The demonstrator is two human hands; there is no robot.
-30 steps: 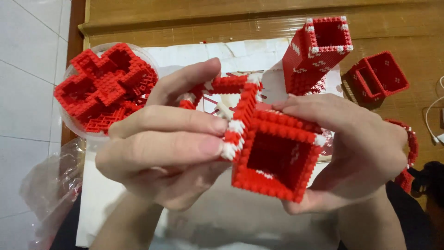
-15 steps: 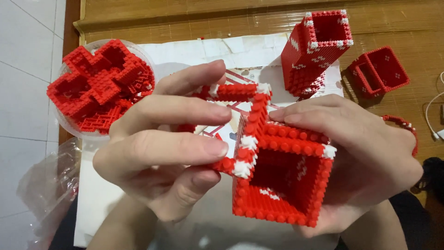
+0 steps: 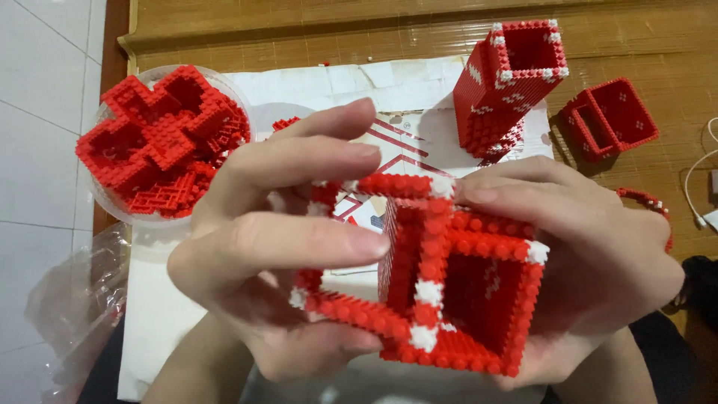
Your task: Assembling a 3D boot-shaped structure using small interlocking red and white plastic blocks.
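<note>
In my view both hands hold one red brick box (image 3: pixel 464 299) with white corner bricks, close in front of the camera and above the white paper sheet (image 3: pixel 321 86). My right hand (image 3: pixel 591 262) wraps the box from the right side; its fingers (image 3: pixel 516 202) lie together and flat over the top edge, pressing on the studs. My left hand (image 3: pixel 277 247) grips the open frame part (image 3: pixel 366 247) of the box. The left fingers (image 3: pixel 314 243) are a little apart from each other: the lower ones cross over the frame, the thumb closes from below, and the upper finger is raised and touches nothing that I can see.

On the left stands a clear bowl (image 3: pixel 123 213) with red brick pieces (image 3: pixel 161 138). Behind are a tall red tower (image 3: pixel 508 86) and a small red open box (image 3: pixel 609 120) on the wooden floor (image 3: pixel 374 30).
</note>
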